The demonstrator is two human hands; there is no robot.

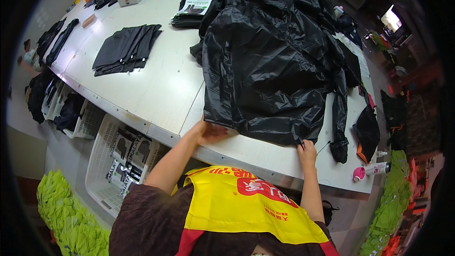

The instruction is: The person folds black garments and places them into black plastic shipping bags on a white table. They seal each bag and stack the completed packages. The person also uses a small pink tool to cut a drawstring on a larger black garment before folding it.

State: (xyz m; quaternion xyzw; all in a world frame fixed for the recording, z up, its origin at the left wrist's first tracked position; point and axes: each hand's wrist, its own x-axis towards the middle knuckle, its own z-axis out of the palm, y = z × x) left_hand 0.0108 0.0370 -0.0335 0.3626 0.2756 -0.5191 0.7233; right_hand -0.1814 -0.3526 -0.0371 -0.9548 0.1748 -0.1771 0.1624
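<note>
A shiny black jacket (270, 61) lies spread on the white table, its hem toward me and one sleeve (339, 114) hanging down along its right side. My left hand (213, 132) grips the hem near its left corner, with part of the fingers hidden at the fabric edge. At the right corner, my right hand (307, 150) is closed in a pinch on the hem. A small dark bit shows at those fingertips; whether it is fabric or a tool, I cannot make out.
Folded black garments (127, 50) lie left on the table (175, 66); a stack topped with a printed bag (196, 5) sits behind. A white basket (97, 170) of packaged garments stands below the edge. A bottle (377, 169) and a pink-capped item (359, 174) stand front right.
</note>
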